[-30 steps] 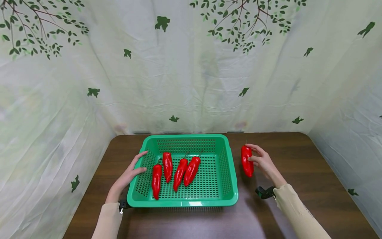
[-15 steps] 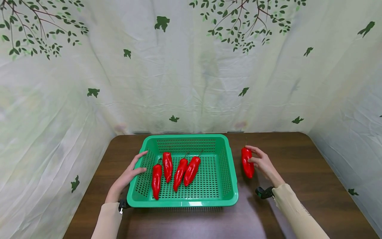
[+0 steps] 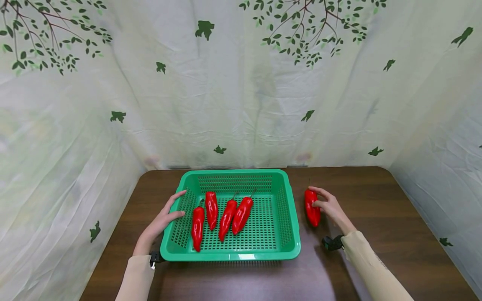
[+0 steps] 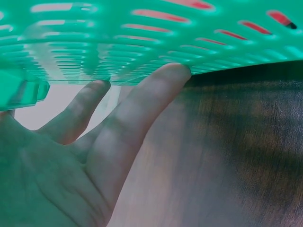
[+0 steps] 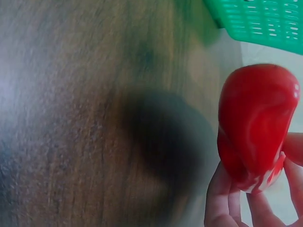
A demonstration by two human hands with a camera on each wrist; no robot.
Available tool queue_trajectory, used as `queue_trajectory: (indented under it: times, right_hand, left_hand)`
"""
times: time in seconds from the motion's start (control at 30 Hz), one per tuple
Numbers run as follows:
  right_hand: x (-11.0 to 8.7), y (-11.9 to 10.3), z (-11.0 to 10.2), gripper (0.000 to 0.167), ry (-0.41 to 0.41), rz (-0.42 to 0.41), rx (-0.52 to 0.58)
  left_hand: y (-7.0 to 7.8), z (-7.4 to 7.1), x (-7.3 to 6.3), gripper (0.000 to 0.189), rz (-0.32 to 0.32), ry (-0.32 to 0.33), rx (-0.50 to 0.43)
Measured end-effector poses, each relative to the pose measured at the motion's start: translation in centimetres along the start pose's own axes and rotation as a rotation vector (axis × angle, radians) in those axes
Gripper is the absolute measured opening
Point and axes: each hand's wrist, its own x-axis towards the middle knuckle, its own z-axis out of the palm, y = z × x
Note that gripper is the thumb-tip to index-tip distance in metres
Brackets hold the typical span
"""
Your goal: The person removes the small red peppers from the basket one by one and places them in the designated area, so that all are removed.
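Note:
My left hand [image 3: 162, 220] holds the left side of a green plastic basket [image 3: 292, 234], thumb and forefinger over its rim. In the left wrist view, other fingers of this hand [image 4: 113, 137] lie against the slotted outer wall. Several glossy red chili peppers [image 3: 197, 229] lie inside, in the left and middle of the basket. To its right, my right hand [image 3: 331, 207] pinches another red chili pepper [image 3: 311, 211], stem end away from me. The right wrist view shows that pepper [image 5: 258, 113] above the tabletop, its shadow apart from it; part of my fingers is hidden behind it.
A dark brown wooden table [image 3: 376, 234] carries the basket. Behind and at both sides hangs a pale cloth [image 3: 241, 104] printed with leaves and branches. A black strap-mounted device [image 3: 333, 242] sits at my right wrist.
My right hand and the chili pepper in it have shifted slightly towards me. The left hand, the basket and the peppers inside have stayed still.

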Motion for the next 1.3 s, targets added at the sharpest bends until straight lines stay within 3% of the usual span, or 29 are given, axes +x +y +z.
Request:
queue_trajectory:
  times: [0.27, 0.67, 0.9, 1.17, 1.3]
  right_hand:
    - [0.3, 0.3, 0.2, 0.052, 0.004, -0.019, -0.108]
    - [0.6, 0.4, 0.7, 0.054, -0.019, -0.017, -0.174]
    - [0.5, 0.1, 0.8, 0.054, -0.036, -0.010, -0.169]
    - [-1.1, -2.7, 1.1, 0.052, -0.022, 0.002, -0.123]
    - [-0.9, -2.3, 0.8, 0.050, 0.006, -0.009, -0.112]
  left_hand:
    - [0.0, 0.1, 0.0, 0.063, 0.002, 0.002, -0.005]
    - [0.1, 0.3, 0.0, 0.063, 0.003, 0.002, -0.035]
    - [0.0, 0.2, -0.1, 0.064, -0.003, 0.007, -0.037]
    - [0.0, 0.2, -0.1, 0.065, 0.002, 0.009, -0.020]
    - [0.0, 0.2, -0.2, 0.064, 0.000, 0.009, -0.018]
